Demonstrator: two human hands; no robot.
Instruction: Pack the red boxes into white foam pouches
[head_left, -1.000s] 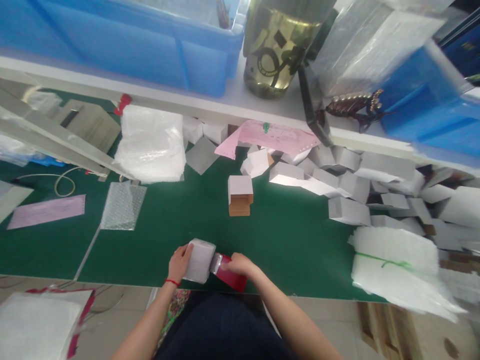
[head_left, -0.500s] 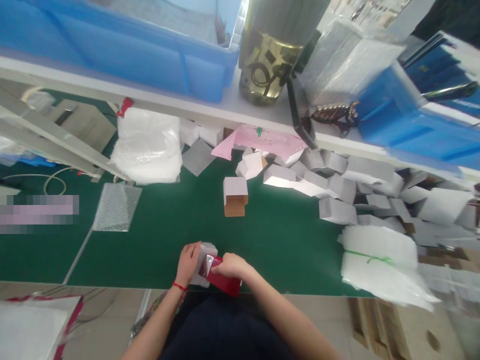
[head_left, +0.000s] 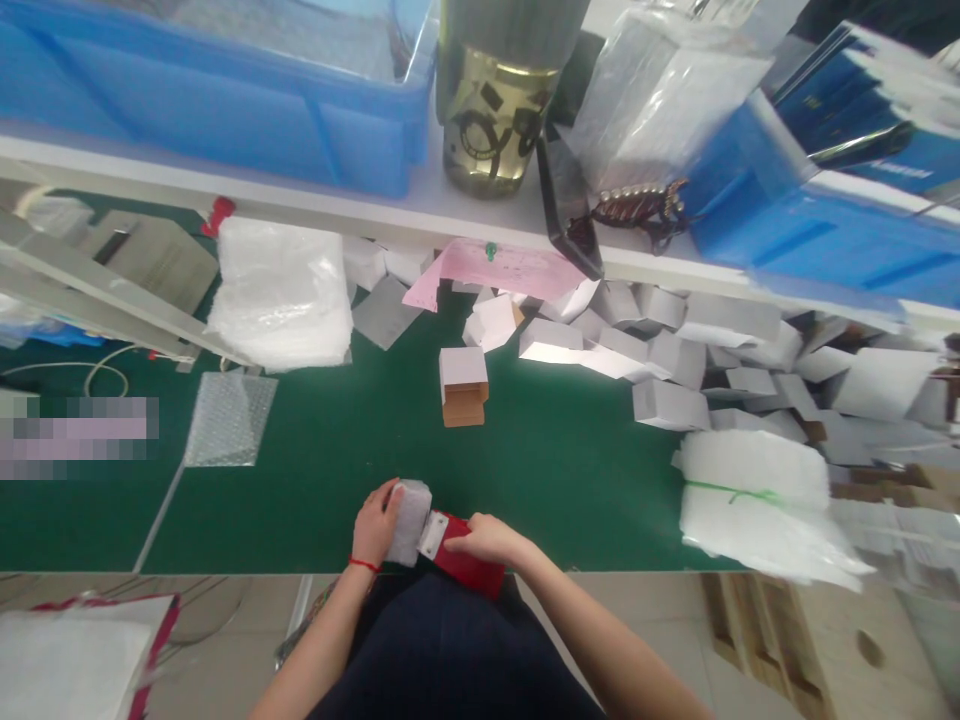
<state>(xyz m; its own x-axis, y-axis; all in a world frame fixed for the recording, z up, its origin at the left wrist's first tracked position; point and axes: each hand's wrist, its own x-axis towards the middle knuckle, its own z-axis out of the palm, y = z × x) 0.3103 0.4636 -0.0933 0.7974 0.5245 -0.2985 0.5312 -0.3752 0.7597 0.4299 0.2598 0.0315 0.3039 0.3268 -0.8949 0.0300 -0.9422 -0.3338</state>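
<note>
My left hand is closed around the left side of a small whitish wrapped packet at the table's front edge. In my right hand is a red tape dispenser with a pale metal plate at its head. The dispenser's head lies close against the packet's right side; whether tape joins them I cannot tell. Beyond both hands, a small white box with a brown inside stands with its open flap towards me.
Many white boxes lie piled at the right, behind a tied stack of white sheets. White wrapping sheets and a bubble-wrap piece lie left. A shelf overhead holds blue bins and a bottle.
My right hand has drawn the tape dispenser to the right, away from the packet's face, leaving more of the packet showing. The left hand keeps its hold. The view has shifted slightly.
</note>
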